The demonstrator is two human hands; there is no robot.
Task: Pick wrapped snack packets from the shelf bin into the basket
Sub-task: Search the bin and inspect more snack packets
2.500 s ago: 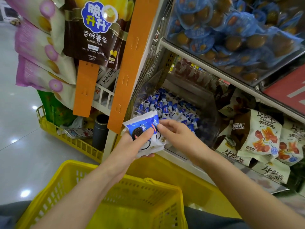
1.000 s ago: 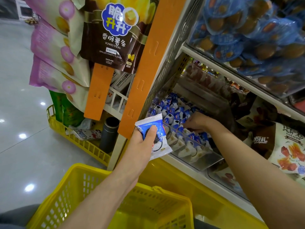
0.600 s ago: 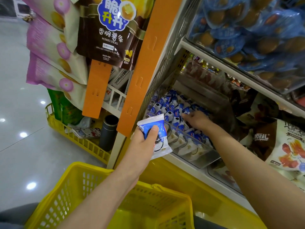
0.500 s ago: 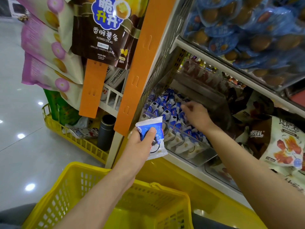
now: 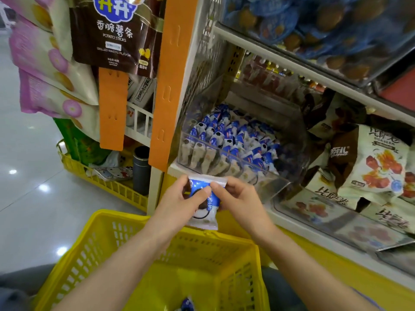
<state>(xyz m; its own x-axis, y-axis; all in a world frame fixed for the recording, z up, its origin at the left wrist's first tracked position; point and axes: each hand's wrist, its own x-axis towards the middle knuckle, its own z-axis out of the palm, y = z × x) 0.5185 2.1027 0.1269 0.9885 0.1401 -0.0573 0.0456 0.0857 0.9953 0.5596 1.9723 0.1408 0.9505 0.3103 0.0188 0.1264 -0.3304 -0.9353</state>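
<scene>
At the near edge a yellow shopping basket (image 5: 233, 261) sits below both forearms, with one blue-and-white packet (image 5: 187, 305) lying on its floor, partly cut off by the frame. Just above the basket's far rim, the left hand (image 5: 177, 205) and the right hand (image 5: 242, 200) meet on a blue-and-white cookie packet (image 5: 205, 212). The left thumb presses on its front and the right thumb and fingers pinch its right edge. I cannot tell whether more than one packet is in the grip. Just beyond the hands, a clear shelf bin (image 5: 276, 187) holds a heap of matching packets (image 5: 226, 135). White-and-brown snack bags (image 5: 377, 162) lie to its right. An orange strip (image 5: 170, 86) stands at the bin's left. Farther left hangs a brown potato sticks bag (image 5: 116, 34).
</scene>
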